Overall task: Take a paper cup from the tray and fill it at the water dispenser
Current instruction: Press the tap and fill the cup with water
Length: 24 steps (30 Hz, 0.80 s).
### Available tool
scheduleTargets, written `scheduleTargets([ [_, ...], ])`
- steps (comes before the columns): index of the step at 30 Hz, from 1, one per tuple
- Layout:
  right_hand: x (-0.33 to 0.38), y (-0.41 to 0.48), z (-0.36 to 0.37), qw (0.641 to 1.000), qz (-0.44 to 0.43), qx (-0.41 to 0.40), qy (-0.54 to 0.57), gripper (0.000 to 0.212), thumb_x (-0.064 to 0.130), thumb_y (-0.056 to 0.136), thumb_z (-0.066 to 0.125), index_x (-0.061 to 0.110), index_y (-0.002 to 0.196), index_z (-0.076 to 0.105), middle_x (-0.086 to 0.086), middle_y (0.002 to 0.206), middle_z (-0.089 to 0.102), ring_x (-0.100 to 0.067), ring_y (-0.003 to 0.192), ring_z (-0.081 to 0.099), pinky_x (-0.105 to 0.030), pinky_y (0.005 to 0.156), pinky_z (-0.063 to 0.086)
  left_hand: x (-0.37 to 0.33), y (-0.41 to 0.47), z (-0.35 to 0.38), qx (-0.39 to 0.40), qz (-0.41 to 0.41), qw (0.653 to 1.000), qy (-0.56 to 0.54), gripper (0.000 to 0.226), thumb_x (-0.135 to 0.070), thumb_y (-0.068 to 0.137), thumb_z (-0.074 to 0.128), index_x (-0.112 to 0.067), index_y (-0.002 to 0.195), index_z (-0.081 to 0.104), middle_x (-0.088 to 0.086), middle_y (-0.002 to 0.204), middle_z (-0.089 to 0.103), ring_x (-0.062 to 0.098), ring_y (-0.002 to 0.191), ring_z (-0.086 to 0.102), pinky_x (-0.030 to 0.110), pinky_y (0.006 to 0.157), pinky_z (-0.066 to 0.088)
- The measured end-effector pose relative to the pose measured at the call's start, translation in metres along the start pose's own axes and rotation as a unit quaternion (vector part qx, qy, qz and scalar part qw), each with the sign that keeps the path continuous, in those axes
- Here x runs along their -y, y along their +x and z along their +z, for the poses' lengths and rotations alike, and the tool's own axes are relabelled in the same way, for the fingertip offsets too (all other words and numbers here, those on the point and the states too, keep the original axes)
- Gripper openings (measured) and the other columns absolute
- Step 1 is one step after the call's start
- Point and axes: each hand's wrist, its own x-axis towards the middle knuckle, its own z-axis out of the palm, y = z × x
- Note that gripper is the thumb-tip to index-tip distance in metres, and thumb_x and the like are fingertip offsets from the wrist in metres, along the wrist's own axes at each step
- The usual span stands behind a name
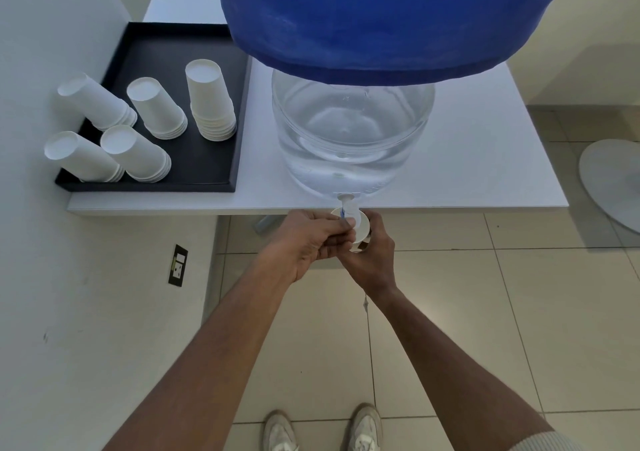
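Observation:
A clear water dispenser (353, 132) with a blue cover on top stands on the white table (485, 173). Its white tap (347, 205) juts over the table's front edge. Directly under the tap, my right hand (372, 260) grips a white paper cup (362, 227) from below and the side. My left hand (311, 239) reaches in from the left, its fingertips pinched on the tap's lever just above the cup. A black tray (207, 160) to the left holds several stacks of upside-down white paper cups (211, 101).
A white wall runs along the left, with a black socket plate (178, 265) low down. Tiled floor lies below the table edge, where my two shoes (323, 430) show. A round grey base (613, 180) sits on the floor at right.

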Motion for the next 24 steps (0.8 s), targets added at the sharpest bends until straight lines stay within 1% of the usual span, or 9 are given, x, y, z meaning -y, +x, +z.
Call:
scheduleTargets([
  [2,0.001,0.0,0.001,1.0,-0.004,0.002,0.008,0.053,0.034,0.072,0.071,0.017,0.121,0.06,0.019,0.092,0.071,0.002,0.081,0.068,-0.008,0.066,0.047,0.004,0.002,-0.004,0.002,0.016,1.0,0.004,0.027,-0.005,0.087,0.081,0.013,0.105,0.074,0.014,0.074,0.077,0.013,0.06,0.075,0.022,0.058,0.062],
  [4,0.002,0.0,0.002,1.0,-0.006,0.002,0.01,0.055,0.038,0.07,0.07,0.019,0.12,0.06,0.018,0.092,0.071,0.003,0.083,0.069,-0.007,0.067,0.047,0.007,0.002,-0.006,0.006,0.029,1.0,0.005,0.024,-0.008,0.087,0.082,0.01,0.102,0.076,0.012,0.074,0.078,0.013,0.061,0.076,0.022,0.06,0.063],
  [9,0.001,0.0,0.001,1.0,-0.005,-0.003,0.011,0.053,0.04,0.068,0.073,0.026,0.117,0.057,0.017,0.095,0.071,-0.002,0.084,0.07,-0.017,0.07,0.055,0.009,0.0,-0.01,0.024,0.042,0.999,0.011,0.013,-0.009,0.088,0.081,0.002,0.094,0.08,0.009,0.073,0.079,0.012,0.064,0.076,0.021,0.063,0.063],
  [13,0.001,0.0,0.0,1.0,-0.008,-0.005,0.01,0.053,0.038,0.068,0.074,0.027,0.117,0.057,0.018,0.094,0.071,-0.003,0.083,0.071,-0.023,0.07,0.059,0.009,0.0,-0.012,0.027,0.045,0.998,0.015,0.016,-0.01,0.088,0.081,0.004,0.096,0.079,0.009,0.074,0.08,0.013,0.066,0.077,0.021,0.065,0.064],
  [19,0.001,0.0,0.001,1.0,-0.008,-0.013,0.008,0.056,0.039,0.068,0.073,0.019,0.118,0.059,0.018,0.094,0.071,0.0,0.083,0.07,-0.018,0.068,0.056,0.01,0.0,-0.011,0.027,0.044,0.999,0.009,0.017,-0.011,0.087,0.082,0.002,0.098,0.081,0.011,0.078,0.08,0.013,0.067,0.077,0.021,0.064,0.063],
  [22,0.003,0.001,0.001,1.0,-0.005,-0.012,0.01,0.054,0.038,0.068,0.072,0.022,0.117,0.059,0.018,0.094,0.071,0.001,0.084,0.07,-0.017,0.068,0.055,0.01,0.0,-0.012,0.03,0.045,0.998,0.006,0.017,-0.01,0.087,0.082,0.003,0.098,0.08,0.011,0.077,0.08,0.013,0.066,0.077,0.021,0.064,0.063],
  [24,0.003,0.001,0.001,1.0,-0.005,-0.011,0.013,0.053,0.039,0.067,0.072,0.024,0.117,0.058,0.015,0.095,0.072,0.0,0.084,0.07,-0.016,0.068,0.055,0.011,0.0,-0.013,0.031,0.047,0.998,0.005,0.017,-0.01,0.087,0.081,0.003,0.098,0.08,0.011,0.077,0.08,0.013,0.066,0.077,0.021,0.065,0.064],
])
